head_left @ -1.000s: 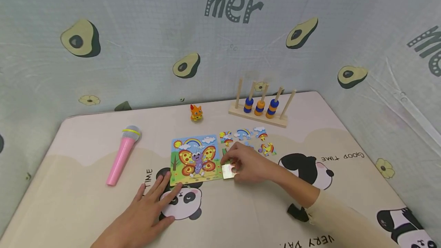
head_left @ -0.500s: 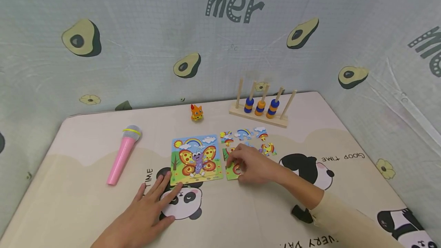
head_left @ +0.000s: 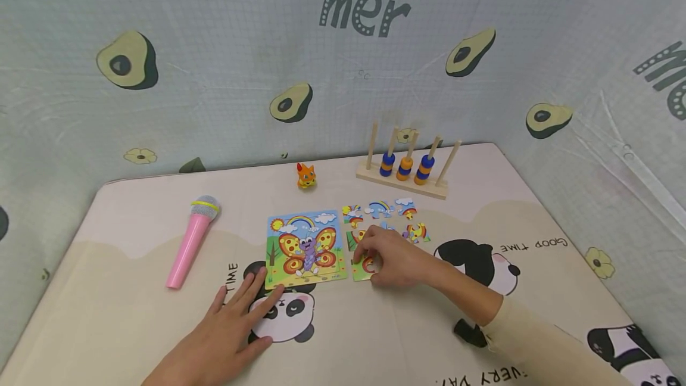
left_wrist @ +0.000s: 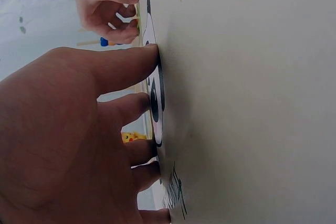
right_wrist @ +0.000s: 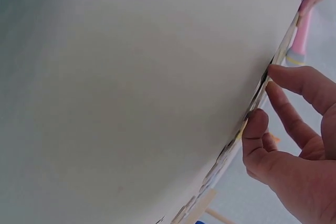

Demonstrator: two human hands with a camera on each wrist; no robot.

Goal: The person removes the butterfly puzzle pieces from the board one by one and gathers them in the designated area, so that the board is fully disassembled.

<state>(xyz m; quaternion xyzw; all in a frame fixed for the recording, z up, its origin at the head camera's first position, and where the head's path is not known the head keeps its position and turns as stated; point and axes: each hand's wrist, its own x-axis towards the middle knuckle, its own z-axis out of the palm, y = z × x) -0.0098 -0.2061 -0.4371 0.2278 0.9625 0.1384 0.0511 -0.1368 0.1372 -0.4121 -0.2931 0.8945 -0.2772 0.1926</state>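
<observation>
A butterfly puzzle board (head_left: 306, 252) lies flat in the middle of the table. My left hand (head_left: 227, 326) rests with fingers spread, two fingertips right at the board's lower left edge; the left wrist view shows its fingertips on the cloth. To the right of the board, my right hand (head_left: 393, 258) pinches a green puzzle piece (head_left: 364, 270) with an orange ring on it, thumb and fingers curled at its edges. The piece looks flat against the table, partly hidden under the hand. Other puzzle pieces (head_left: 380, 208) lie in rows beyond that hand, some covered by it.
A pink toy microphone (head_left: 193, 240) lies to the left. Behind the board stands a small orange animal figure (head_left: 306, 176). At the back right is a wooden peg stand (head_left: 402, 181) with blue and orange beads. A printed fabric backdrop (head_left: 225, 34) rises behind the table (head_left: 134, 225).
The puzzle piece in my right hand has gone from tilted and shiny to flat, with its picture showing. The right hand shifted slightly right. My left hand stayed put.
</observation>
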